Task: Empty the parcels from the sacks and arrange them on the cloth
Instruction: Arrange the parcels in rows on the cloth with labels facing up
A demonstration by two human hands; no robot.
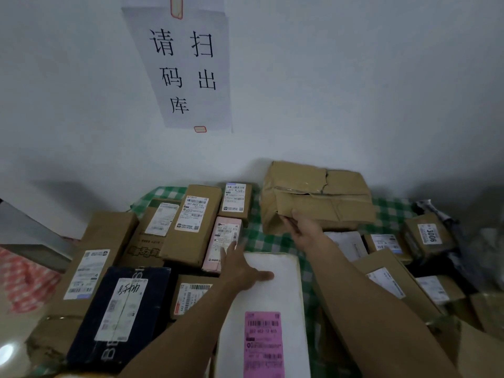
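Head view shows the right hand (302, 227) gripping the near lower edge of the crumpled brown carton (319, 195), thumb on its face. The carton lies just beyond that hand, close to the wall (354, 105), its long axis running side to side along it. The left hand (240, 266) is flat and spread on the white foam box (272, 290), holding nothing, so the right is plainly the nearer. Bare green checked cloth (261, 241) shows only in a narrow strip between the carton and the pink parcel (223, 241); parcels crowd the other sides, so I'd reckon there's little room to shift it.
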